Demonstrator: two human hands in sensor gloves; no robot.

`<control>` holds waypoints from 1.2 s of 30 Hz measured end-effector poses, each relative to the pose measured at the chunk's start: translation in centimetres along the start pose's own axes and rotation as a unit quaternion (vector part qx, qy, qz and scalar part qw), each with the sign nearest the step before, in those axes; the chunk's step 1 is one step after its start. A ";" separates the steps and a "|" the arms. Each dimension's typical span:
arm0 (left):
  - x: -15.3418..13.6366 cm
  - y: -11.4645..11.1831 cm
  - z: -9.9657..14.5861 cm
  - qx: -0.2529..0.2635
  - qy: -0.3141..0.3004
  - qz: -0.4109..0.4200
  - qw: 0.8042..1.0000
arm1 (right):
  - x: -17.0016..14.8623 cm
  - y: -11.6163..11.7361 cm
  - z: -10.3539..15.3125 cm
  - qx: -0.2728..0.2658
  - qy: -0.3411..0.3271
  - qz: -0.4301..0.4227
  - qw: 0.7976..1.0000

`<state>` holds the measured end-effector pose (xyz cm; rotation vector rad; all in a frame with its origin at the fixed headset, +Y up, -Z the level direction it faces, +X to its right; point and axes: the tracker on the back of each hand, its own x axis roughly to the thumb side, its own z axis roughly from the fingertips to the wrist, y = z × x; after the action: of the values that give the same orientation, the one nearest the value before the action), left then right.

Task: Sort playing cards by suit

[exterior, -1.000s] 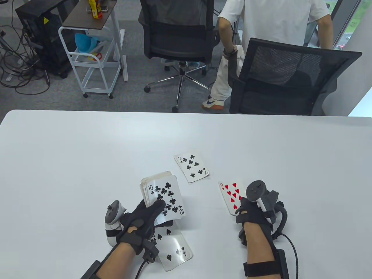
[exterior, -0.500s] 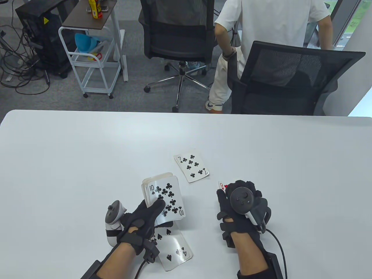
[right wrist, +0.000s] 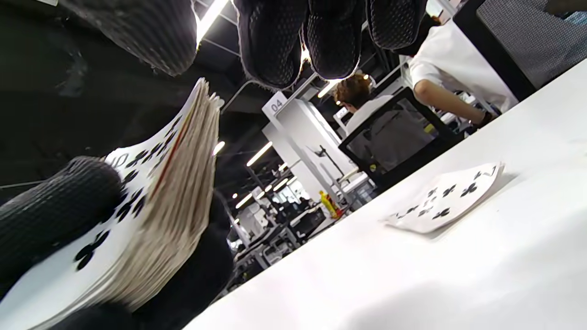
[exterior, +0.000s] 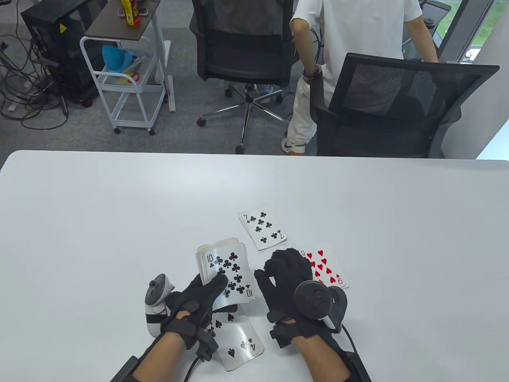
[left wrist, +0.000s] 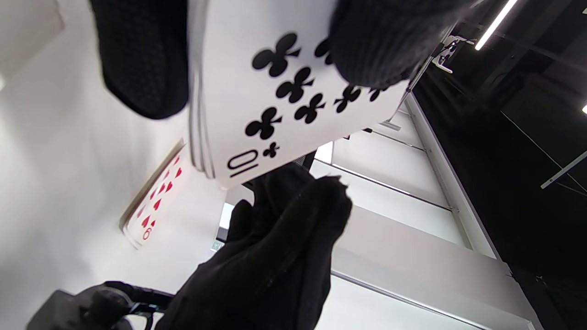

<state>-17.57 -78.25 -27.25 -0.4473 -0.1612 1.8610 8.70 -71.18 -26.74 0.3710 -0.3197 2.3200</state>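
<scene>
Deck (exterior: 222, 270) sits in left hand (exterior: 195, 302) grip, ten of clubs (exterior: 230, 274) up.

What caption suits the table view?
Left hand holds the deck, ten of clubs up; right hand reaches toward it.

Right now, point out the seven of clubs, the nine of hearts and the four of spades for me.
seven of clubs (exterior: 262, 229), table view, middle of its face.
nine of hearts (exterior: 328, 266), table view, red pips right of the hand.
four of spades (exterior: 240, 342), table view, bare lower half.

Bright even light, soft shadows; wrist views blurred at fingertips
</scene>
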 end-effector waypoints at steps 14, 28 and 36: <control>0.0 0.0 0.0 0.001 -0.002 0.004 1.000 | 1.4 2.5 0.5 0.073 -0.016 0.020 0.997; -0.4 0.0 0.0 -0.007 0.004 0.035 0.999 | 1.2 2.3 0.7 -0.002 -0.034 -0.019 0.999; 0.1 0.1 0.3 -0.002 -0.006 0.036 0.999 | 0.6 1.7 0.5 -0.001 -0.009 -0.023 1.000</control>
<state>-17.83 -78.17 -27.02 -0.4502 -0.1576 1.9335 7.20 -72.13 -26.25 0.3942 -0.3200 2.2730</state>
